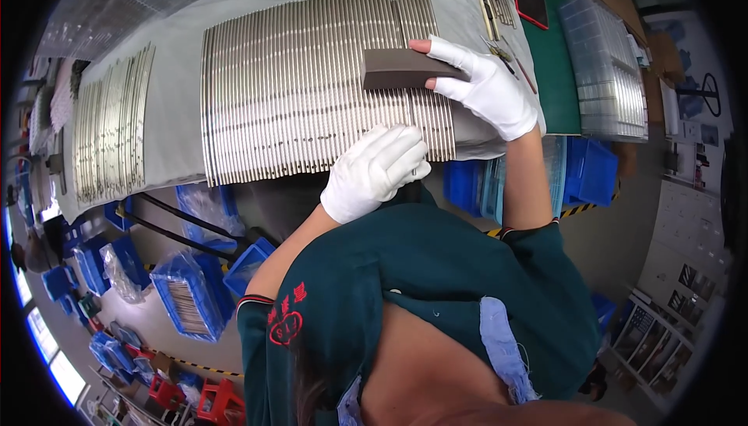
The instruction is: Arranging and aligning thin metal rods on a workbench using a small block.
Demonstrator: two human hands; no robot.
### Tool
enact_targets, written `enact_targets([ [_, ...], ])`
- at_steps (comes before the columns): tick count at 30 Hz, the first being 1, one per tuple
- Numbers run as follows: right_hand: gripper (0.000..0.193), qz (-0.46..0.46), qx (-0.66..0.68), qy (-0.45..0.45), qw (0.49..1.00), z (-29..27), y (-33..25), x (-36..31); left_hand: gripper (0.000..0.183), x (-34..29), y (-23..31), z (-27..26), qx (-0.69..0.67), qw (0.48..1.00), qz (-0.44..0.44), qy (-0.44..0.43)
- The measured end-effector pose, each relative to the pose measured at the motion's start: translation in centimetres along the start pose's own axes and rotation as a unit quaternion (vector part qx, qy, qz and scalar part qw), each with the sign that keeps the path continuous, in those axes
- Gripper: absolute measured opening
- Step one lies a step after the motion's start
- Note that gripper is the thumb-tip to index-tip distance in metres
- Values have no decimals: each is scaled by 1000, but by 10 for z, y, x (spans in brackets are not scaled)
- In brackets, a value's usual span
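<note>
At the left of the grey cloth (175, 83) lies a separate batch of metal rods (113, 126), apart from the rest and untouched by either hand. In the middle, a broad row of rods (288, 87) lies closely side by side. The gloved left hand (375, 170) is at its lower edge, fingers curled; whether they pinch anything, I cannot tell. A dark brown block (405, 69) lies across the row's right part, gripped at its right end between the thumb and fingers of the right hand (491, 91). A gap near the block sets off a narrow group of rods (421, 17), so the sorting or surfacing looks partway along, though which rods are finished is unclear. Farther right lie slim hand tools (485, 9).
</note>
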State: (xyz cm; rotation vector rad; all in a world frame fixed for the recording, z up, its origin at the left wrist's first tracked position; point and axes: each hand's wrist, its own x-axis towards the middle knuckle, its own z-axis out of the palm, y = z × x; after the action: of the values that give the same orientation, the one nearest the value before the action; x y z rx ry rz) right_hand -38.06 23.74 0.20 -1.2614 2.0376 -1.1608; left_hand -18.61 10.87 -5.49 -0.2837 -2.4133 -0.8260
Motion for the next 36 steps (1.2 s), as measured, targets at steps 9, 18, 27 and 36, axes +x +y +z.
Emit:
enact_targets([
  [9, 50, 148, 123, 43, 980, -44, 6, -33, 28, -2, -2, 1, -5, 1000, -2, 13],
  [18, 50, 38, 133, -2, 990, -18, 12, -11, 29, -1, 0, -5, -15, 1000, -13, 0],
  [27, 51, 94, 77, -29, 992, -13, 0, -4, 32, -5, -2, 2, -16, 998, 1, 67],
  [36, 53, 107, 118, 60, 985, -41, 11, -31, 27, 1, -1, -8, -3, 1000, 16, -20],
])
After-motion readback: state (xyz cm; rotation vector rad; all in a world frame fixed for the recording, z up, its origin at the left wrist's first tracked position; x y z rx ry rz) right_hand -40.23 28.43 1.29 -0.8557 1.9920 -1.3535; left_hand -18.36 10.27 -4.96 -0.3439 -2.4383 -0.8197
